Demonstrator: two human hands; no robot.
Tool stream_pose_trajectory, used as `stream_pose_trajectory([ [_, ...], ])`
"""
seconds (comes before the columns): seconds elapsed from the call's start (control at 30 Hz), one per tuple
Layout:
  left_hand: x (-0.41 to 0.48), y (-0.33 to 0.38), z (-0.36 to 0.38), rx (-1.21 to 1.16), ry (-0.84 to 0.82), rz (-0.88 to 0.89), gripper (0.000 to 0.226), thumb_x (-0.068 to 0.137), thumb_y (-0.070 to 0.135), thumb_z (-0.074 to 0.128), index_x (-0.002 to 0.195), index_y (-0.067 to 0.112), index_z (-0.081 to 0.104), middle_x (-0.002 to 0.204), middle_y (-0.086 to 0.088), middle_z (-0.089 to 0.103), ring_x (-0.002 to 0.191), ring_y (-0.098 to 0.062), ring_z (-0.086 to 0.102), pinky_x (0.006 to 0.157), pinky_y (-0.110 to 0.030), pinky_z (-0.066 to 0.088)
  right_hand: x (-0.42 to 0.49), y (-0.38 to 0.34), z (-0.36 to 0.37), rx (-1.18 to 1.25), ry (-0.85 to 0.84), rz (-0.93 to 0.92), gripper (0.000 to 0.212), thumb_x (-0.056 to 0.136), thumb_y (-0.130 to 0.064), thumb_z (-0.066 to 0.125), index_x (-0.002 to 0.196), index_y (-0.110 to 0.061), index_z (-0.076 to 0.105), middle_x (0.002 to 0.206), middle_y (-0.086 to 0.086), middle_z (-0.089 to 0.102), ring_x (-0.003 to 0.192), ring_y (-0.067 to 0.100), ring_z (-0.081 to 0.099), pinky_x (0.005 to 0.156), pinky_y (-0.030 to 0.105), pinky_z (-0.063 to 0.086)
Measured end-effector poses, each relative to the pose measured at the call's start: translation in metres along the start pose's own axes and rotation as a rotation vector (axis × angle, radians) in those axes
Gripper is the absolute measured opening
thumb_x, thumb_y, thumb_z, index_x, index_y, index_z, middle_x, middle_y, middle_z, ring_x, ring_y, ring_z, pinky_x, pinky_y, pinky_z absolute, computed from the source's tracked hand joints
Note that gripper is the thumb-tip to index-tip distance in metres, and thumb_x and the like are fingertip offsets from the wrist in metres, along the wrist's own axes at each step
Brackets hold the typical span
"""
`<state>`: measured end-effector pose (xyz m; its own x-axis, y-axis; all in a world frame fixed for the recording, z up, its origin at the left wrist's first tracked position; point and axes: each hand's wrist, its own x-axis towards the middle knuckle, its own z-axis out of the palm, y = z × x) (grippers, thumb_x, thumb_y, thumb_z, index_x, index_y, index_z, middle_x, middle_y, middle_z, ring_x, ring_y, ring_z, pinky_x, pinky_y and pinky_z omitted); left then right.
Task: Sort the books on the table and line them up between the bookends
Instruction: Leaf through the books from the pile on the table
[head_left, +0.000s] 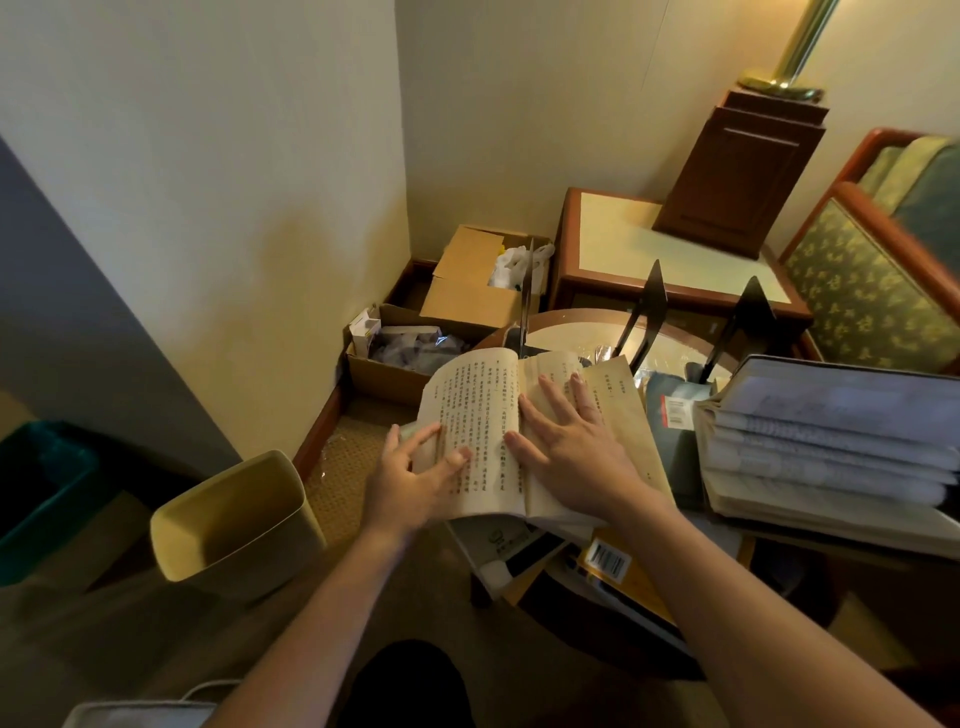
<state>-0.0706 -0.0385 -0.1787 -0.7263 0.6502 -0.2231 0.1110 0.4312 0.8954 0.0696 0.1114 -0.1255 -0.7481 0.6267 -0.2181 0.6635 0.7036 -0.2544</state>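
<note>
Your left hand has its fingers curled over the outer edge of the left-hand pages of the open book with yellowed pages and vertical print, pinching them. Your right hand lies flat on the right-hand page, fingers straight and spread, pressing it down.

The open book sits at the left edge of the round glass tabletop, on top of other books. Under it, toward the near edge, a yellow book with a barcode pokes out. Just beside your right hand lies a dark blue-grey book with a red-and-white label. Next to that, at the right edge, is a stack of thick pale-edged books, lying flat.

Along the far edge the black metal bookends stand upright, apart from one another.

On the floor past the left edge are open cardboard boxes against the wall, and nearer to you a beige waste bin.
</note>
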Motion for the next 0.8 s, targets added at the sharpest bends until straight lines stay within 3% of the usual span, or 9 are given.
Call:
stream_pose_trajectory([
  [0.1,0.002,-0.001,-0.006,-0.284,-0.051,-0.059,0.065,0.068,0.048,0.081,0.129,0.039,0.061,0.140,-0.003,0.053,0.114,-0.022,0.060,0.081,-0.043,0.062,0.001,0.003,0.004,0.002,0.018,-0.013,0.070,0.096,-0.073,0.023,0.157,-0.044,0.003,0.165,-0.011,-0.015,0.143,0.020,-0.036,0.109,0.044,-0.019],
  [0.2,0.001,0.004,-0.009,-0.348,-0.060,-0.037,0.059,0.068,0.038,0.084,0.124,0.039,0.064,0.134,-0.001,0.058,0.111,-0.021,0.063,0.078,-0.041,0.064,0.000,0.005,0.002,0.013,0.023,-0.004,0.070,0.096,-0.072,0.024,0.157,-0.044,0.003,0.165,-0.012,-0.015,0.143,0.019,-0.036,0.107,0.044,-0.018],
  [0.37,-0.003,0.016,-0.019,-0.373,-0.057,0.051,0.060,0.079,0.018,0.081,0.133,0.035,0.061,0.129,0.002,0.060,0.110,-0.020,0.066,0.077,-0.039,0.063,-0.003,0.002,0.003,0.055,0.046,-0.010,0.067,0.097,-0.070,0.025,0.156,-0.046,0.004,0.165,-0.013,-0.014,0.143,0.019,-0.035,0.108,0.043,-0.019],
  [0.53,-0.005,0.024,-0.026,-0.388,-0.148,0.089,0.064,0.085,0.013,0.076,0.142,0.034,0.055,0.125,0.004,0.063,0.102,-0.009,0.071,0.074,-0.033,0.062,-0.012,0.001,0.003,0.151,0.070,0.009,0.070,0.098,-0.067,0.034,0.156,-0.048,0.000,0.163,-0.013,-0.023,0.145,0.021,-0.032,0.109,0.041,-0.017],
  [0.67,-0.008,0.026,-0.026,-0.393,-0.148,0.081,0.065,0.085,0.014,0.076,0.142,0.035,0.054,0.126,0.002,0.063,0.103,-0.017,0.071,0.076,-0.038,0.063,-0.021,-0.002,-0.003,0.296,0.125,0.004,0.084,0.095,-0.048,0.056,0.155,-0.049,-0.002,0.162,-0.017,-0.024,0.151,0.021,-0.019,0.123,0.055,0.007],
  [0.73,-0.009,0.029,-0.025,-0.408,-0.146,0.079,0.065,0.084,0.014,0.077,0.141,0.037,0.054,0.127,0.002,0.062,0.106,-0.020,0.070,0.077,-0.041,0.063,-0.026,-0.003,-0.005,0.428,0.178,0.023,0.091,0.092,-0.041,0.062,0.154,-0.052,-0.003,0.163,-0.020,-0.017,0.154,0.023,-0.004,0.118,0.057,0.030],
  [0.8,-0.010,0.032,-0.024,-0.403,-0.150,0.100,0.066,0.085,0.015,0.077,0.142,0.037,0.053,0.127,0.002,0.062,0.108,-0.020,0.069,0.078,-0.040,0.063,-0.031,-0.005,-0.006,0.535,0.217,0.044,0.095,0.090,-0.038,0.065,0.153,-0.052,-0.004,0.165,-0.019,-0.010,0.152,0.024,0.013,0.110,0.053,0.043],
])
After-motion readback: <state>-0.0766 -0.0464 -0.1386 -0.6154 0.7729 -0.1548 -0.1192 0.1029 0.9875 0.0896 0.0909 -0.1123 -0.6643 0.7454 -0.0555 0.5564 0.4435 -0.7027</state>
